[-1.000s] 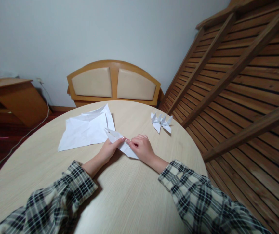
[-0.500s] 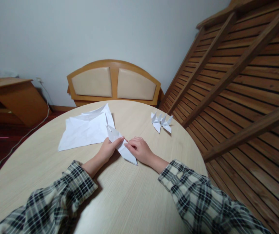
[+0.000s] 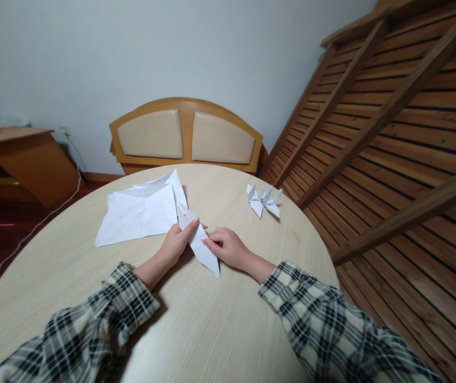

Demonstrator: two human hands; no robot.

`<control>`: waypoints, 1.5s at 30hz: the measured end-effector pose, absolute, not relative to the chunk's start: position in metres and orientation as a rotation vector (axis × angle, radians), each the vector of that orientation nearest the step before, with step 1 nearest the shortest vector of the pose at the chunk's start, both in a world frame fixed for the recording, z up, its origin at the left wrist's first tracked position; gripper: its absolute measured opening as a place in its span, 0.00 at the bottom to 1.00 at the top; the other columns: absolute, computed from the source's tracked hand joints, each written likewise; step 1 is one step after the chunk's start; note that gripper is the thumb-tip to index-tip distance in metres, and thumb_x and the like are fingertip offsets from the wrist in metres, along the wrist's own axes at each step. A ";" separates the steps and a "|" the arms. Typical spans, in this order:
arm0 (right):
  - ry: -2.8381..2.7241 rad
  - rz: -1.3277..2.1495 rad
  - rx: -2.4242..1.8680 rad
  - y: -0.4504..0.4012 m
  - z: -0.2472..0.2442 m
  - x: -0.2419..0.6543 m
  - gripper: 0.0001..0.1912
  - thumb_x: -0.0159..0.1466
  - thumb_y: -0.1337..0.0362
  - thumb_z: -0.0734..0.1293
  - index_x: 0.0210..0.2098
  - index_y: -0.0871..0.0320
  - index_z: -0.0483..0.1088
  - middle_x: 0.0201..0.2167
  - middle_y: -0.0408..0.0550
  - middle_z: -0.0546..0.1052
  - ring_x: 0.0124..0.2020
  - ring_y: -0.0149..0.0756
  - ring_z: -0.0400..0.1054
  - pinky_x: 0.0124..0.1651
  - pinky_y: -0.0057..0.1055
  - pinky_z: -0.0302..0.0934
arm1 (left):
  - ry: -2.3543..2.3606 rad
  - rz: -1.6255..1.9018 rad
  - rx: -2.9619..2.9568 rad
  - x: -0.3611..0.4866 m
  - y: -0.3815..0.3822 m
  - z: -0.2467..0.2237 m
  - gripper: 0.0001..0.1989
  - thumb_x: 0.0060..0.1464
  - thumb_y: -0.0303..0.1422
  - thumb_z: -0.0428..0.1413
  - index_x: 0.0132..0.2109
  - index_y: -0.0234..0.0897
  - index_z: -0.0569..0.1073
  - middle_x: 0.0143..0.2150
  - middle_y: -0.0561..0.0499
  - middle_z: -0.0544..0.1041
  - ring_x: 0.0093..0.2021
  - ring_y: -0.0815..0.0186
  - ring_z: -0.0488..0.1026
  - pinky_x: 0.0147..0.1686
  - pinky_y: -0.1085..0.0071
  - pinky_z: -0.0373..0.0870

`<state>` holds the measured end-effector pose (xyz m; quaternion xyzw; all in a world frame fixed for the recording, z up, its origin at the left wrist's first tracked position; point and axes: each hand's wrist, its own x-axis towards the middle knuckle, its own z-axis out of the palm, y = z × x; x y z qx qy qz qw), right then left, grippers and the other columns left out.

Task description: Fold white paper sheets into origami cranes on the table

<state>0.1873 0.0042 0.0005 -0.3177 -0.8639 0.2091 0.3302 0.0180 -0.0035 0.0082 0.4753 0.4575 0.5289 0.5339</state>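
Observation:
A folded white paper [image 3: 205, 254], long and pointed at its lower end, is held above the table between both hands. My left hand [image 3: 176, 242] pinches its upper left part, thumb on top. On its right edge, my right hand [image 3: 230, 248] grips the paper between thumb and fingers. The paper's upper end is split into narrow points and overlaps the corner of the white sheets [image 3: 140, 215] in view. Two folded paper figures with upright points [image 3: 256, 205] stand close together at the right back of the table.
The round pale wooden table [image 3: 196, 330] spreads beneath both arms. Beyond it stands a wooden headboard [image 3: 187, 130] with cream pads. Wooden slats [image 3: 403, 133] lean at the right. A brown desk [image 3: 24, 159] and a white cable [image 3: 40, 224] are at the left.
The folded paper has turned slightly, its lower tip shifting left and down. My left thumb has moved a little up and left along it, and my right fingertips sit slightly lower.

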 end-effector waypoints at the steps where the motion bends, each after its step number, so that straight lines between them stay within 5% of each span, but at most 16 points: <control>1: -2.262 0.545 -0.828 0.004 0.001 0.187 0.22 0.67 0.62 0.60 0.17 0.59 0.59 0.17 0.39 0.61 0.25 0.28 0.58 0.34 0.28 0.51 | 1.083 1.251 1.128 0.018 -0.003 0.008 0.17 0.49 0.43 0.59 0.30 0.30 0.78 0.25 0.46 0.78 0.25 0.65 0.72 0.27 0.71 0.68; 11: -2.230 0.608 -0.808 0.002 0.001 0.187 0.20 0.67 0.61 0.61 0.19 0.59 0.62 0.19 0.41 0.65 0.26 0.29 0.61 0.35 0.28 0.53 | 1.025 1.164 1.107 0.018 -0.003 0.007 0.16 0.47 0.42 0.61 0.30 0.30 0.79 0.26 0.44 0.79 0.26 0.64 0.72 0.28 0.70 0.68; 18: -2.282 0.593 -0.762 0.001 0.002 0.187 0.22 0.65 0.63 0.61 0.16 0.58 0.54 0.15 0.38 0.58 0.22 0.27 0.55 0.32 0.29 0.50 | 0.973 1.334 0.915 0.015 0.004 0.009 0.17 0.44 0.42 0.64 0.34 0.31 0.79 0.31 0.45 0.80 0.30 0.64 0.74 0.32 0.71 0.69; 45: -2.316 0.733 -0.712 0.001 0.000 0.188 0.21 0.62 0.65 0.61 0.15 0.58 0.50 0.16 0.37 0.54 0.20 0.26 0.51 0.29 0.28 0.48 | 1.000 1.376 0.736 0.013 0.010 0.005 0.15 0.53 0.41 0.56 0.34 0.31 0.77 0.30 0.46 0.80 0.31 0.63 0.77 0.33 0.70 0.70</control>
